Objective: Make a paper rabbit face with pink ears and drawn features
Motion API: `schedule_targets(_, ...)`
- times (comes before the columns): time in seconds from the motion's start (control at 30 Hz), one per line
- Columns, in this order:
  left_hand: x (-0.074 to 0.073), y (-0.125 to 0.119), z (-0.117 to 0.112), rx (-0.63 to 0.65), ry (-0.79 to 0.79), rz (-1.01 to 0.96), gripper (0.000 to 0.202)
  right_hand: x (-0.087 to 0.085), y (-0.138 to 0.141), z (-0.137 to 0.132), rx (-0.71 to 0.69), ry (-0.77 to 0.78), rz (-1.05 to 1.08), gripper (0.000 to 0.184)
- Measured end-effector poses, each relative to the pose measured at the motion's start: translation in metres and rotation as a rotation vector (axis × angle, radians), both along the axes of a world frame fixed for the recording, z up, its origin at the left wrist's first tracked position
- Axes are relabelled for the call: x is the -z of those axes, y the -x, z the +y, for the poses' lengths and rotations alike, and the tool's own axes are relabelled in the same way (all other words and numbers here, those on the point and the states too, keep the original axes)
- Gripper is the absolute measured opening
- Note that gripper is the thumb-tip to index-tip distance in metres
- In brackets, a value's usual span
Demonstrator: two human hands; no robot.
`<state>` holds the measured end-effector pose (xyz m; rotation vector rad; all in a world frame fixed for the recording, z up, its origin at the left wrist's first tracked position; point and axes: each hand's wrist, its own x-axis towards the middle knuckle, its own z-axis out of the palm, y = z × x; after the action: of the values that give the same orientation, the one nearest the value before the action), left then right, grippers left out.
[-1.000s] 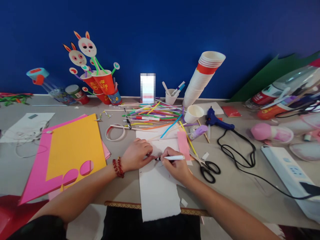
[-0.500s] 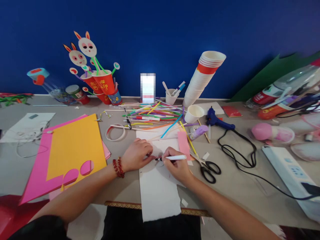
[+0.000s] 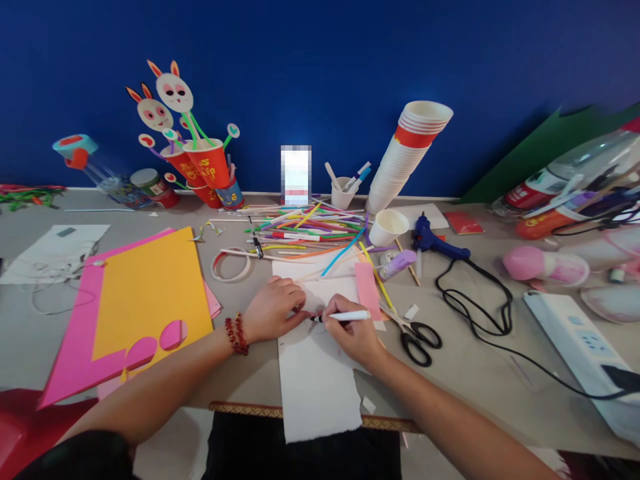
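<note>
My right hand (image 3: 353, 331) is closed round a white marker (image 3: 345, 316), whose black tip touches a small piece on the white paper sheet (image 3: 317, 380). My left hand (image 3: 275, 309), with a red bead bracelet at the wrist, has its fingers curled and pinches that small piece against the paper just left of the marker tip. What the piece is, I cannot make out. The sheet lies at the table's front edge and hangs over it. A pink paper strip (image 3: 367, 290) lies just right of my hands.
Black scissors (image 3: 417, 340) lie right of my right hand. A blue glue gun (image 3: 435, 244) with a black cord, a white cup (image 3: 387, 227), many coloured straws (image 3: 310, 230), orange card (image 3: 150, 293) on pink card, a tape ring (image 3: 230, 265), stacked cups (image 3: 407, 153) and rabbit cup crafts (image 3: 200, 160) surround them.
Almost nothing differs. The marker in my right hand has shifted very slightly over the paper; my left hand has stayed in place.
</note>
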<state>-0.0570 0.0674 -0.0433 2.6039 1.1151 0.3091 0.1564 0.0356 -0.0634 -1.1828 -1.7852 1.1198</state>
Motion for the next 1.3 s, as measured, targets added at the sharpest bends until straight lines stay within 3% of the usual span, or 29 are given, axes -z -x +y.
schedule_targets(1.3,-0.0018,-0.0002,-0.0003,-0.006,0.007,-0.007,0.025,-0.0008,0.0004,-0.0003,0.005,0.01,-0.026,0.011)
